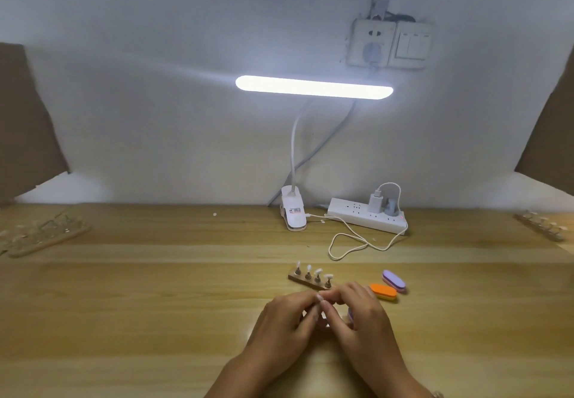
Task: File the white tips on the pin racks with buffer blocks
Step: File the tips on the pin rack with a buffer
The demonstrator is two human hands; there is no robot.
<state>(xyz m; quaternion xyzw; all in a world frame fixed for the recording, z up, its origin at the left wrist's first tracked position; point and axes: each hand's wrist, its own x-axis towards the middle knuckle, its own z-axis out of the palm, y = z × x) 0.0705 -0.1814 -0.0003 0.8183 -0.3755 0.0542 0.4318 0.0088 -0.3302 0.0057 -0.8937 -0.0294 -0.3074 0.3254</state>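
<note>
A small wooden pin rack (306,282) stands on the desk with several white tips (318,271) on its pins. Just in front of it my left hand (287,323) pinches a small pin with a white tip, mostly hidden by the fingers. My right hand (362,317) grips a purple buffer block (350,314), of which only an edge shows, right against the left fingers. An orange buffer block (384,291) and a second purple buffer block (394,280) lie to the right of the rack.
A clip lamp (293,212) and a white power strip (368,215) with a looped cable sit at the back of the wooden desk (155,304). More pin racks lie at the far left (46,236) and far right (542,225).
</note>
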